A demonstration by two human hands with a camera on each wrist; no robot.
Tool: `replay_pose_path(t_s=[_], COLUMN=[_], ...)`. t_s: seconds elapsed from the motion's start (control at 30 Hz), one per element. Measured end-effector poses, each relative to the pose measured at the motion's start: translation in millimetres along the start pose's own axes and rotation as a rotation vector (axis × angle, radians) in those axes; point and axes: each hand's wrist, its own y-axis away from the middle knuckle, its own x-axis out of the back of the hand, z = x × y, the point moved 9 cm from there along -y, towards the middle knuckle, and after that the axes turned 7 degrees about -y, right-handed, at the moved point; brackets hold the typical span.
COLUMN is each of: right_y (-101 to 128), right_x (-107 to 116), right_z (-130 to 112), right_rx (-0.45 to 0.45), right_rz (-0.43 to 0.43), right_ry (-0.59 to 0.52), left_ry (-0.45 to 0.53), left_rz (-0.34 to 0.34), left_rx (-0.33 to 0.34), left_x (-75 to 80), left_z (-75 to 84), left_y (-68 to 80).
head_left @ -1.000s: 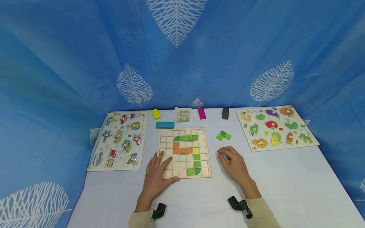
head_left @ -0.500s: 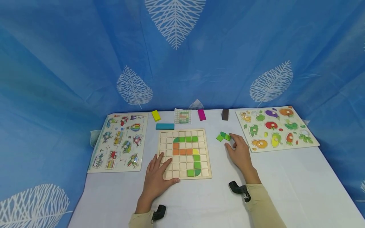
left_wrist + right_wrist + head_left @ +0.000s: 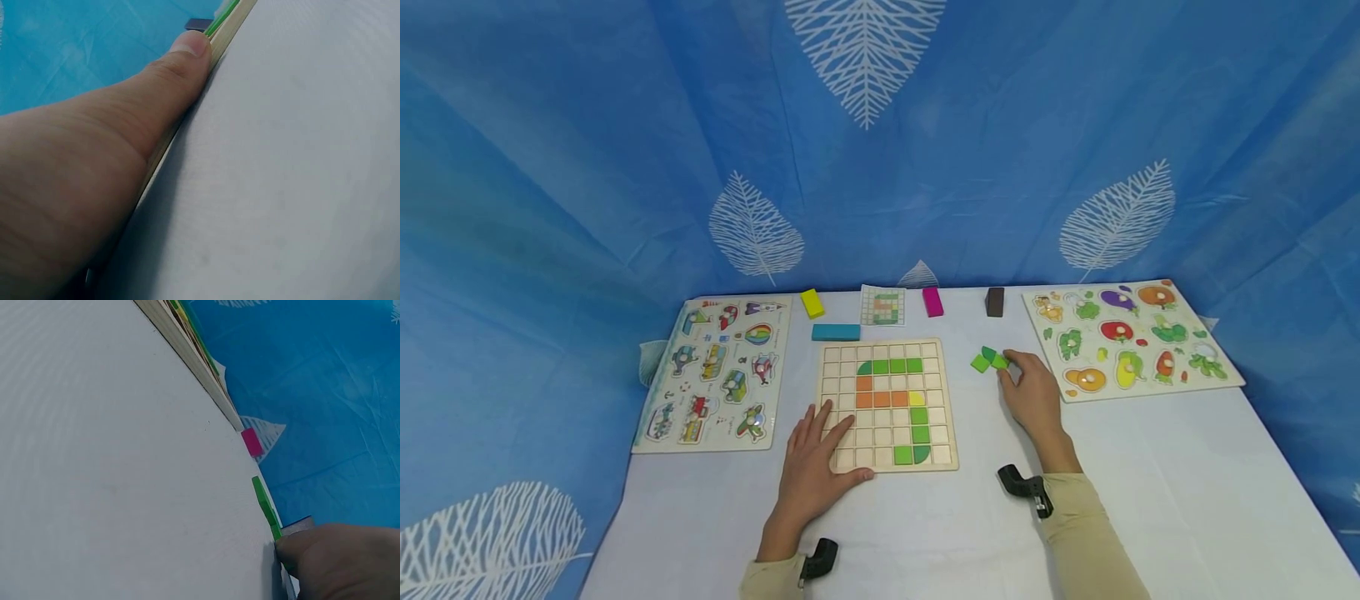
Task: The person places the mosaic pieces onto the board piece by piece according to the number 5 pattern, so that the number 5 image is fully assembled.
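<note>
Grid board (image 3: 937, 350) holds green, orange, yellow tiles; left hand (image 3: 814, 467) rests there.

The grid board (image 3: 887, 404) lies between 2 peg puzzles (image 3: 711, 375), loose tiles (image 3: 988, 361) right.

A vehicle peg puzzle (image 3: 715, 373) lay at the left of the white table (image 3: 1187, 483), and a vegetable peg puzzle (image 3: 1131, 337) lay at the right. Along the far edge stood a yellow block (image 3: 811, 303), a small pattern card (image 3: 883, 305), a magenta block (image 3: 932, 301) and a dark brown block (image 3: 995, 302). A teal block (image 3: 836, 332) lay near the card. Behind hung a blue curtain with white leaves (image 3: 865, 125).
</note>
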Motion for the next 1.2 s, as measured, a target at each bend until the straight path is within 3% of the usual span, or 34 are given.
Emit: replay_pose_path(t_s=[0.33,0.6,0.83,1.2], right_y=[10.0,27.4,50.8,109.1], right_x=[-2.4,-3.9,-14.8,-52.6], right_z=[1.7,-17.6,-53.7,-131.6], right_rx=[0.022,0.138,0.312,0.684], right_rz=[0.007,0.028,-0.005,-0.192], right_ry=[-0.017,-0.085,-0.136,-0.157], left_ry=[0.014,0.013,0.014,0.006], left_rz=[-0.006,-0.011,-0.010,-0.020], left_rx=[-0.004,0.003,0.006,0.005], left_x=[-0.3,-0.4,0.2,1.4], left_z=[0.5,-0.3,-0.4,0.3], left_y=[0.5,0.5,0.1,-0.6])
